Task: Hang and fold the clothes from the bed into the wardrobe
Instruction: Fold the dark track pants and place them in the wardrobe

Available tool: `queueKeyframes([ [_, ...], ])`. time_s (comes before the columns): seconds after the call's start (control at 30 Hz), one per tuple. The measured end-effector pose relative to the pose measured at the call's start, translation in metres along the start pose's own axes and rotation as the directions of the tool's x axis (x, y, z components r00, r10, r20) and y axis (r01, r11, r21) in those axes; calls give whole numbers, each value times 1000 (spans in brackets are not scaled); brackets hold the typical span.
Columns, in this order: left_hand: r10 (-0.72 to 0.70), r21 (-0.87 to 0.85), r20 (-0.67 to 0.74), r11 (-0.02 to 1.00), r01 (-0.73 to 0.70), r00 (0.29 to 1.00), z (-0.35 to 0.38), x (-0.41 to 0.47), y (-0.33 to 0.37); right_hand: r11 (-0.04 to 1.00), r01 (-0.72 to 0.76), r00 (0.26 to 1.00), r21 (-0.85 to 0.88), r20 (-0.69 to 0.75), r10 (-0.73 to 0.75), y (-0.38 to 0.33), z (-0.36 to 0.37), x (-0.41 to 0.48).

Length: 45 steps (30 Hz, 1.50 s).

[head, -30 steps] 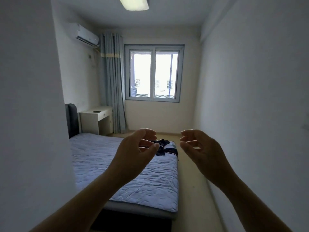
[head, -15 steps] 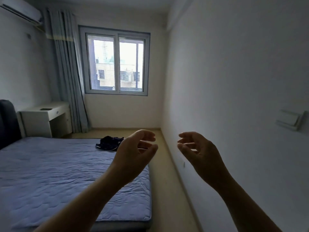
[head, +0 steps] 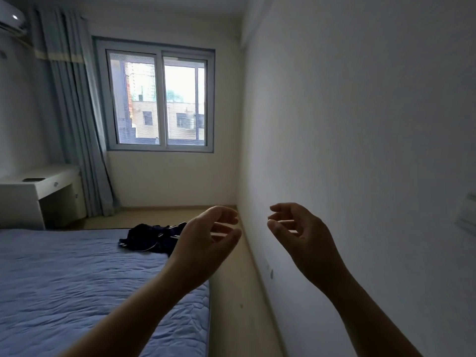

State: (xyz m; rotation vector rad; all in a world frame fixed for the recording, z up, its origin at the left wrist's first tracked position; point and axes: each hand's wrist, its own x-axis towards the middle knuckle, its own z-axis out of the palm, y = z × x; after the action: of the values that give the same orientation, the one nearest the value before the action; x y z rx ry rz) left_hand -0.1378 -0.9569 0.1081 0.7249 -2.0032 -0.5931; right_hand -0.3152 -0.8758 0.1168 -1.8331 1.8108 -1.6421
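Both arms are up in front, nothing in either. The left grip (head: 203, 243) is released: fingers softly curled, thumb below them, empty. In the view it sits over the right edge of the bed (head: 77, 279) & covers one end of the clothes (head: 150, 238). The right grip (head: 301, 238) is also slack, fingers bent & relaxed, palm turned toward the left one, empty, w/ the white wall (head: 360, 124) behind it. The two are near each other but apart.

The clothes are a dark navy heap w/ thin white stripes, crumpled on the bed's far right corner on the blue quilted cover. Neither grip touches them.

Bkgd: a 2-pane window (head: 159, 99) in the far wall, bldgs outside. A grey-blue curtain (head: 74, 112) is drawn to its left. A white desk (head: 15, 191) stands in the far left corner w/ a small flat dark item (head: 33, 179) on top. An AC unit (head: 11, 20) is at top left. A beige floor (head: 231, 292) strip runs btwn bed & wall.
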Motion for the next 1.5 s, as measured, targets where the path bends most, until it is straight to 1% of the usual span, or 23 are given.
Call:
queueKeyframes([
  [0.17,16,-5,5,1000,-16,1000,32,64,-39,1000,-19,1000,0,-11,19,53,9,60],
  [0.4,27,-16,13,1000,-27,1000,57,154,-108,999,-36,999,-14,4,37,113,44,143],
  [0.57,-14,-53,20,999,15,1000,86,211,-153,998,-64,998,-24,14,64,159,60,202],
  [0.73,-34,-47,7,998,34,999,125,265,-191,998,-64,998,11,18,64,222,72,262],
  [0.83,-80,-17,-5,997,80,997,151,293,-211,998,-61,998,35,31,60,264,77,294],
  [1.03,-131,35,-84,990,135,988,184,367,-249,996,-41,993,78,113,32,334,90,383],
  [1.17,-189,48,-113,980,195,976,200,400,-284,992,-56,982,110,184,35,373,109,426],
  [1.27,-208,35,-124,976,214,970,210,429,-310,991,-58,977,122,209,31,401,126,457],
  [1.4,-221,33,-144,973,228,965,213,472,-360,990,-48,972,133,234,16,432,161,503],
  [1.5,-235,20,-135,971,240,963,217,506,-402,992,-61,970,114,242,32,458,188,538],
])
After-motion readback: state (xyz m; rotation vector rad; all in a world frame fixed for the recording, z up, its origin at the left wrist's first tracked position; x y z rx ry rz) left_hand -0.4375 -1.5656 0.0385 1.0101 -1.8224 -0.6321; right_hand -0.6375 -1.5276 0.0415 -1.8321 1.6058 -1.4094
